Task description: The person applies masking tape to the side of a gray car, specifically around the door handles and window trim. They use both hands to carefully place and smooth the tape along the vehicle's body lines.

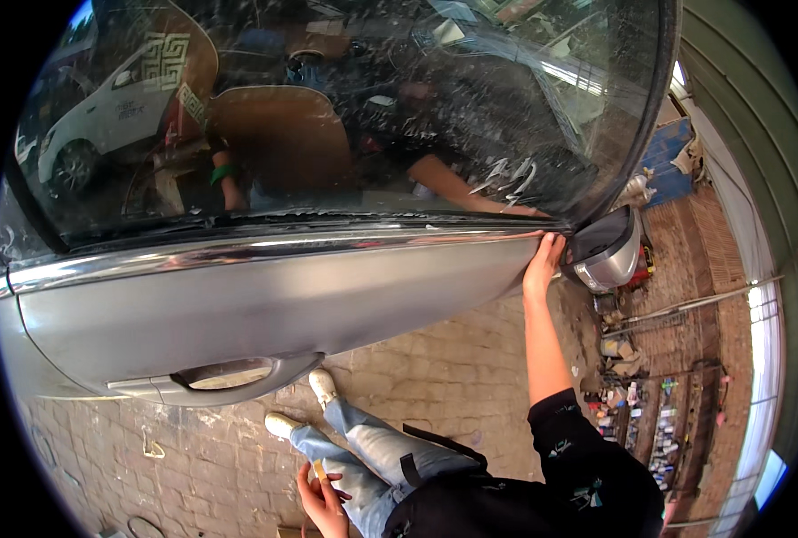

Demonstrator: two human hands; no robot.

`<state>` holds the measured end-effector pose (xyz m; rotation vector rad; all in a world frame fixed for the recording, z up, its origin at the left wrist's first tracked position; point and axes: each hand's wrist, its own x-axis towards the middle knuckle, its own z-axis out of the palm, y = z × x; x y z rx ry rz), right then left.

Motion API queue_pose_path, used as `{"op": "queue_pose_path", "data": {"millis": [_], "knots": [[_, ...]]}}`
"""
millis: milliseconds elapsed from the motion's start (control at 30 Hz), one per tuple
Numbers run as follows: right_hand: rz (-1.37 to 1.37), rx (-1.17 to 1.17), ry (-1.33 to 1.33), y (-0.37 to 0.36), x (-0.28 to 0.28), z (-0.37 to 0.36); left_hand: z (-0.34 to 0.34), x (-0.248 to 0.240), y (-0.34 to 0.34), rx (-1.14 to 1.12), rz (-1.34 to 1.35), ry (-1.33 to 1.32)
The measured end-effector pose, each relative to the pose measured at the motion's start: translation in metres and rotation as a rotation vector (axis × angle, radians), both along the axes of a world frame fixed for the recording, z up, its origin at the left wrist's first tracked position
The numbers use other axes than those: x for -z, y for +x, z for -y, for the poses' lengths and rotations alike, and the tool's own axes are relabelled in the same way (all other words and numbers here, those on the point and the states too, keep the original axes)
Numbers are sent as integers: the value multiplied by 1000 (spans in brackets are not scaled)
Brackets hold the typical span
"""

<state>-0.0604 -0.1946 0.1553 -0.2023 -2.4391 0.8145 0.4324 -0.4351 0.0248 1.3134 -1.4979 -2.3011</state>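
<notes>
Left hand [323,505], low beside the jeans [399,450], pinched a small yellow piece [319,470]; kind unclear. Right arm outstretched; right hand [541,266] lay unclenched, fingers against the chrome window trim [193,256], just beside the side mirror [612,260]. Silver car door [237,300] stretched across, ahead of the person, above brick paving [470,381]; door handle [284,377] toward the person.

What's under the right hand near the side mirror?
The silver car door shows around the right hand, near the chrome strip; whatever the hand itself covers can't be seen.
</notes>
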Motion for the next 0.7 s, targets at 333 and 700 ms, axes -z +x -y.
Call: {"op": "queue_pose_path", "data": {"millis": [333, 700], "knots": [[71, -22, -65, 1, -23, 22, 5, -7, -35, 99, -74, -37], [25, -217, 107, 83, -29, 125, 9, -62, -59, 122, -94, -124]]}}
